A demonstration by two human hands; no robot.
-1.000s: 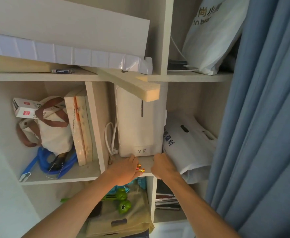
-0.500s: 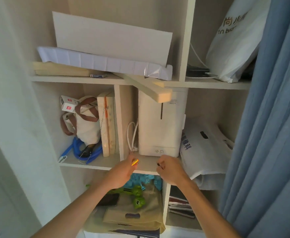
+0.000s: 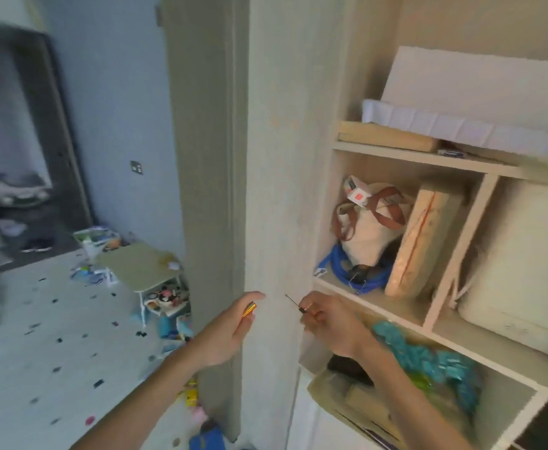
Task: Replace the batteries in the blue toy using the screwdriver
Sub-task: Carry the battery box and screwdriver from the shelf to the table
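Observation:
My left hand (image 3: 230, 329) is curled around gold and red batteries (image 3: 249, 310); only their ends show past the fingers. My right hand (image 3: 326, 323) pinches a small screwdriver (image 3: 295, 303) whose thin dark shaft points up and left. Both hands hang in front of the cupboard's side panel, clear of the shelves. A blue thing (image 3: 207, 438) lies on the floor at the bottom edge; the blur hides whether it is the toy.
Open shelves (image 3: 376, 303) on the right hold a canvas bag (image 3: 366, 232), a blue cord, a white appliance (image 3: 522, 274) and a teal item. On the left, a low folding table (image 3: 142, 264) stands on a floor littered with small bits.
The view has swung left from the shelves toward the room. Both hands came away from the shelf, the left with the batteries, the right with the screwdriver.

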